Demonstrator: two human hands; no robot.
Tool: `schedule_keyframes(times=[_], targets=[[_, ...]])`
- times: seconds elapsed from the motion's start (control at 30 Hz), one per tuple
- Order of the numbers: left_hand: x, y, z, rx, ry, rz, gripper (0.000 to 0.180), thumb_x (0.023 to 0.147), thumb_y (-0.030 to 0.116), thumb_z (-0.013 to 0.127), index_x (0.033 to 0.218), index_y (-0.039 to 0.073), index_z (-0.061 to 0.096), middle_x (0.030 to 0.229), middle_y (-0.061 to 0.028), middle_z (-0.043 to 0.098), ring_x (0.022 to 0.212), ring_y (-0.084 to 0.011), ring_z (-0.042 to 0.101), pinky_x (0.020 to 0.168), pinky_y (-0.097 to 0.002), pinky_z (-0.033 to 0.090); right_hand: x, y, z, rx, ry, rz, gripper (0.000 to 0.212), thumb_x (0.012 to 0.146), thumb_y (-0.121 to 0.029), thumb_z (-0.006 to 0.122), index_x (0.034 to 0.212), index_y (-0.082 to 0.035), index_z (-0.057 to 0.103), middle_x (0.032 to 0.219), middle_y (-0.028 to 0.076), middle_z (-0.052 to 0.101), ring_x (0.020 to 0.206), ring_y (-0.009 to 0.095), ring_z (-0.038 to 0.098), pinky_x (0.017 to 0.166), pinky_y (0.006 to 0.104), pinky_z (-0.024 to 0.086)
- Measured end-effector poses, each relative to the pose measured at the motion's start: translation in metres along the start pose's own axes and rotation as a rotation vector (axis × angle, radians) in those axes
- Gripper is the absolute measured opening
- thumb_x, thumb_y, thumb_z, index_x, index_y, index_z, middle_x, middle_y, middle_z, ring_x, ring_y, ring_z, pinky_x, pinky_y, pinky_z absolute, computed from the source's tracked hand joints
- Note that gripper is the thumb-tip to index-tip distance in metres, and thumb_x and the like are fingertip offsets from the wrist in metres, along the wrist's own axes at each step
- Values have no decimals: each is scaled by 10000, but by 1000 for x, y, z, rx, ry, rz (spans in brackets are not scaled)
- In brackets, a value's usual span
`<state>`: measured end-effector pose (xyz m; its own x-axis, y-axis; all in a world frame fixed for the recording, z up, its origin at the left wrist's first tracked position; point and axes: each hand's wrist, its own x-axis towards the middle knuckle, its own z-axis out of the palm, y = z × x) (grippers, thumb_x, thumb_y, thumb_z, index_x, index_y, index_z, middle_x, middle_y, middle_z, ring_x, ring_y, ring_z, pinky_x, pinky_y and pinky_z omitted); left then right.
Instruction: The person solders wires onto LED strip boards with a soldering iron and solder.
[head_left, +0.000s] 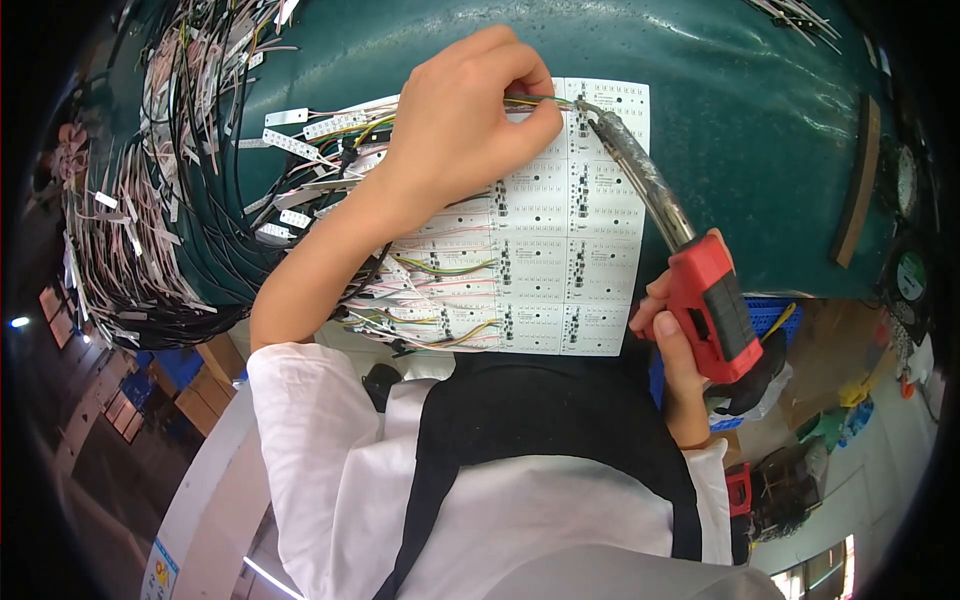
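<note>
On the green table lies a white sheet of circuit boards (535,325) with small black parts in columns. My left hand (465,120) is above its far left part, thumb and fingers pinching thin coloured wires (545,99), green and yellow among them. Their ends run to the board's far right column. My right hand (672,325) grips the red and black handle of a soldering iron (715,305). The iron's metal tip reaches that column, beside the wire ends. Other coloured wires (465,267) run onto the nearer rows from the left.
Bundles of black cables (215,130) with white and pink ends cover the table's left side. Small white strips (290,145) lie by the sheet's left edge. A brown bar (857,180) lies along the right edge. A blue basket (770,318) stands below the table, right of me.
</note>
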<state>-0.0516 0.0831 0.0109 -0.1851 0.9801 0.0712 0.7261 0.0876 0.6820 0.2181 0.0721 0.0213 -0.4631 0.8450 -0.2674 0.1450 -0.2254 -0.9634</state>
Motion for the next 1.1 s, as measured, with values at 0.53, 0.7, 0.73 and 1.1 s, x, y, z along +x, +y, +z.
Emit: schedule_keyframes(times=[0.53, 0.7, 0.73, 1.1], targets=[[2, -3, 3, -59, 8, -45, 126, 670, 164, 638, 711, 46, 623, 726, -58, 583, 620, -237, 582, 577, -336, 460, 0, -1, -2, -56, 18, 37, 621, 751, -108, 655, 1284, 113, 426, 867, 122, 671, 723, 157, 657, 707, 261, 517], [1, -3, 3, -14, 36, 1, 116, 677, 151, 628, 700, 39, 612, 716, -59, 581, 633, -245, 592, 578, -347, 467, 1, 1, -9, 126, -136, 72, 690, 791, -115, 636, 1368, 76, 309, 911, 138, 628, 719, 168, 626, 664, 273, 523], [1, -3, 4, -14, 36, 2, 116, 677, 151, 628, 700, 39, 612, 716, -59, 581, 633, -245, 592, 578, -347, 467, 2, -1, -5, 126, -135, 71, 690, 791, -115, 636, 1368, 76, 309, 911, 138, 628, 719, 168, 626, 664, 273, 523], [-6, 6, 0, -184, 132, 91, 116, 704, 129, 652, 796, 68, 617, 798, -39, 567, 699, -234, 595, 613, -320, 487, -11, -6, 2, 108, -9, 90, 617, 795, -211, 601, 1283, 85, 368, 907, 151, 552, 655, 168, 580, 631, 278, 487]])
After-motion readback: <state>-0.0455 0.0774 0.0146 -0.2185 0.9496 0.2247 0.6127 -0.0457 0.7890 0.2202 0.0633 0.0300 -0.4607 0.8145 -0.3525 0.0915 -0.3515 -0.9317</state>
